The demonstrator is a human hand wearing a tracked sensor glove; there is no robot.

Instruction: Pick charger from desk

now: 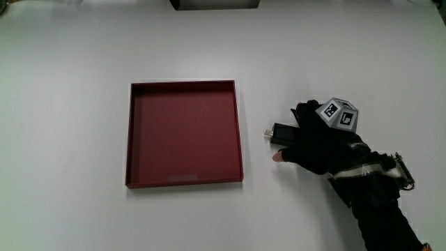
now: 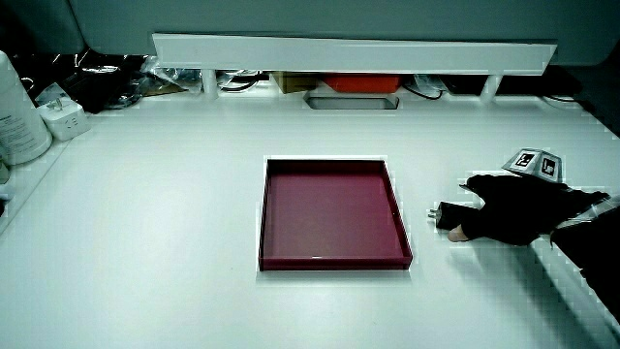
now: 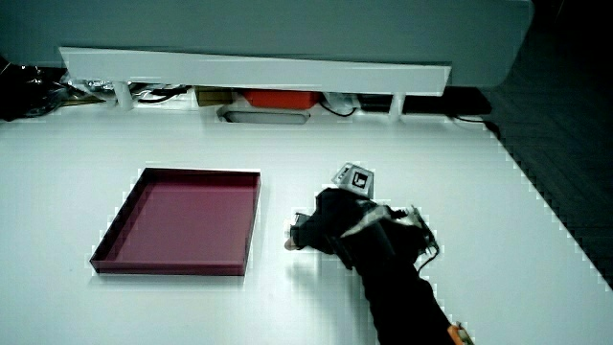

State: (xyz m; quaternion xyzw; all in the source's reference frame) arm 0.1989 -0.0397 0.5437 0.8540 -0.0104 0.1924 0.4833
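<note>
Beside the red tray (image 1: pixel 184 132), the hand (image 1: pixel 317 143) had its fingers (image 1: pixel 301 117) around the charger (image 1: pixel 280 132), not yet lifted off the surface (image 1: pixel 70 84).

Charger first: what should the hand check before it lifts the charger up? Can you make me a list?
1. Hand is on the charger: ok.
2. Fingers wrapped firmly around it: cannot tell.
3. Charger still lies on the table, not lifted: ok.
4. Prongs point toward the red tray, with a gap between them: ok.
5. Red tray holds nothing: ok.
6. No cable seen trailing from the charger: ok.
</note>
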